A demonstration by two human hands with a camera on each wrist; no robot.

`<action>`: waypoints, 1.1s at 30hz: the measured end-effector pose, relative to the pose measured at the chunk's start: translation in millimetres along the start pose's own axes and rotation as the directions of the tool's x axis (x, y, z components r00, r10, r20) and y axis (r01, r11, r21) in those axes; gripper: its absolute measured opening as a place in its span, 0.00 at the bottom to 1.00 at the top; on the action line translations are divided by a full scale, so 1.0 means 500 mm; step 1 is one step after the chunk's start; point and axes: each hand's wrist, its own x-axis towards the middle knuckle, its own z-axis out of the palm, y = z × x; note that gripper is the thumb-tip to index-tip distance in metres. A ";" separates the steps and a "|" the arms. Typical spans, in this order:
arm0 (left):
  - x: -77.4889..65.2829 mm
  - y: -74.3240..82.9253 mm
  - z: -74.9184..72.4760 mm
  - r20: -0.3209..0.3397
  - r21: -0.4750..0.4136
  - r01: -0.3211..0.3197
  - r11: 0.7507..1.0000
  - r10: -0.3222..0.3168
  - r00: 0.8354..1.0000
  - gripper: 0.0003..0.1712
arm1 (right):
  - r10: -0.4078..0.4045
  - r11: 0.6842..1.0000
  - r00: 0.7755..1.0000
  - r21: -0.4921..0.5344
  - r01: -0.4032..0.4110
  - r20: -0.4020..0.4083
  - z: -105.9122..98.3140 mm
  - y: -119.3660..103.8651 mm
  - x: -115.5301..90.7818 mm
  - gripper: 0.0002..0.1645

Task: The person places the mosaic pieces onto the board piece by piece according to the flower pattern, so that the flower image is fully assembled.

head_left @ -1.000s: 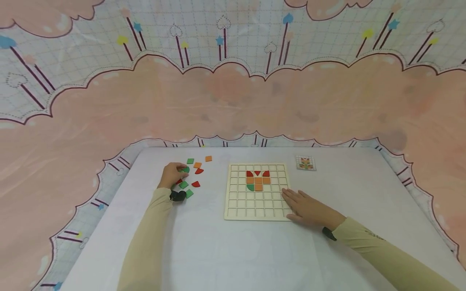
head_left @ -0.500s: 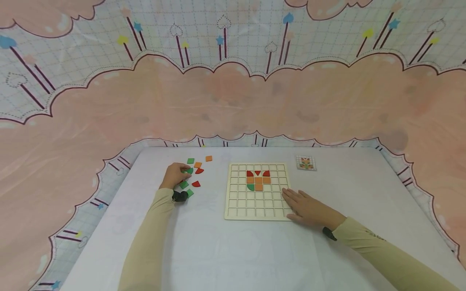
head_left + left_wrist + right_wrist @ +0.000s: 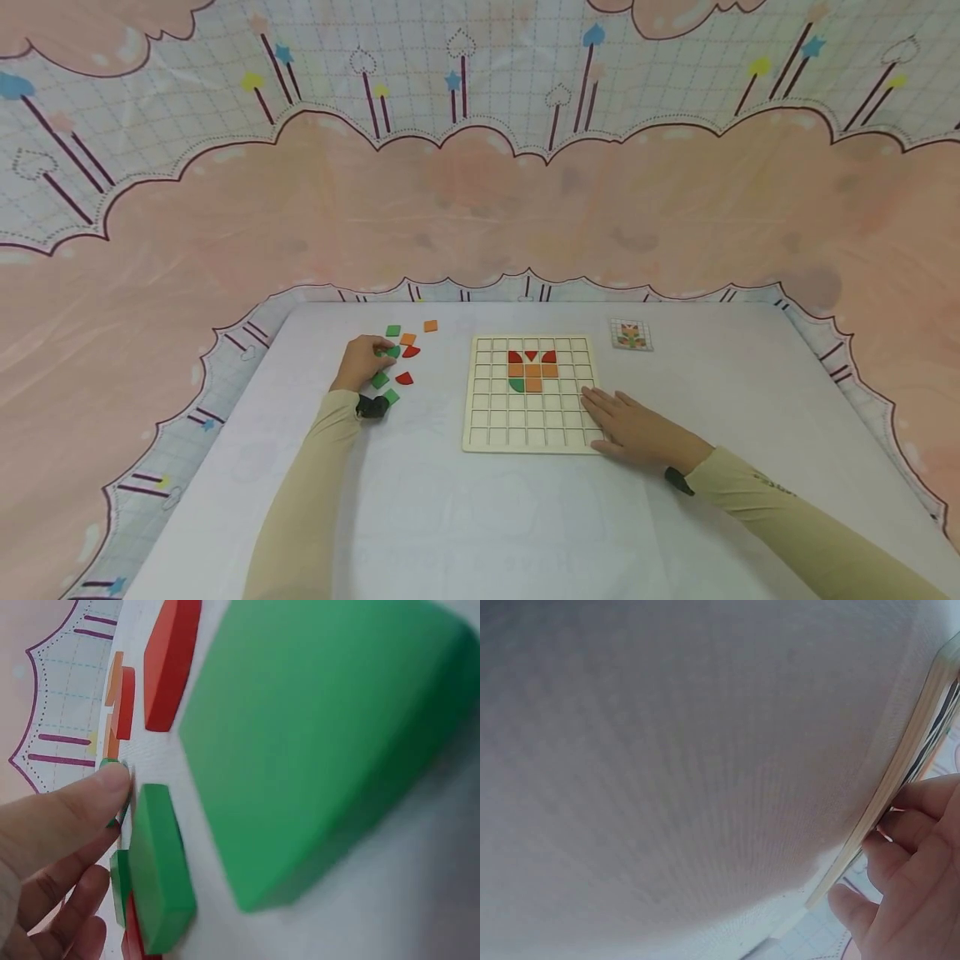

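Observation:
At the left of the table, my left hand (image 3: 363, 362) pinches a green quarter-circle tile (image 3: 393, 352) between thumb and fingers. In the left wrist view the thumb (image 3: 82, 806) covers most of that tile. Close around this hand lie a red quarter-circle tile (image 3: 411, 352), another red tile (image 3: 405, 378) and green square tiles (image 3: 380, 380). My right hand (image 3: 637, 429) rests with extended fingers on the right edge of a pale wooden grid board (image 3: 495, 425). Set in the board's upper middle are red tiles (image 3: 549, 357), orange squares (image 3: 533, 384) and a green quarter-circle (image 3: 517, 385).
Behind the left hand lie a green square (image 3: 393, 331) and two orange squares (image 3: 431, 326). A small card with a flower pattern on a grid (image 3: 631, 335) lies at the back right. White cloth (image 3: 420, 517) covers the table, and a patterned curtain (image 3: 480, 217) hangs behind it.
My left hand has shifted slightly right with the green quarter-circle tile, and a red tile beside it is now hidden in the head view. The right hand and the board stay still.

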 end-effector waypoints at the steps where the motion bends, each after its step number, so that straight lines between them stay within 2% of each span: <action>1: -0.002 0.000 0.000 -0.003 0.000 -0.004 1.000 0.004 1.000 0.19 | 0.002 1.000 1.000 0.003 -0.002 0.003 0.000 0.000 0.000 0.41; 10: -0.010 0.013 0.011 -0.007 -0.055 -0.049 0.997 0.048 0.999 0.20 | 0.021 1.000 1.000 0.015 -0.021 0.022 -0.002 -0.003 0.000 0.41; 15: -0.016 0.035 0.028 0.014 -0.070 -0.057 0.996 0.058 0.998 0.20 | 0.010 1.000 1.000 0.017 -0.011 0.015 -0.003 -0.002 -0.001 0.41; 23: -0.026 0.092 0.073 0.048 -0.094 -0.146 0.985 0.151 0.987 0.18 | 0.005 1.000 1.000 0.021 -0.005 0.007 -0.002 0.000 -0.001 0.41; 33: -0.040 0.169 0.127 0.030 -0.167 -0.238 0.957 0.247 0.969 0.17 | 0.005 1.000 1.000 0.019 -0.006 0.006 -0.008 -0.003 -0.003 0.41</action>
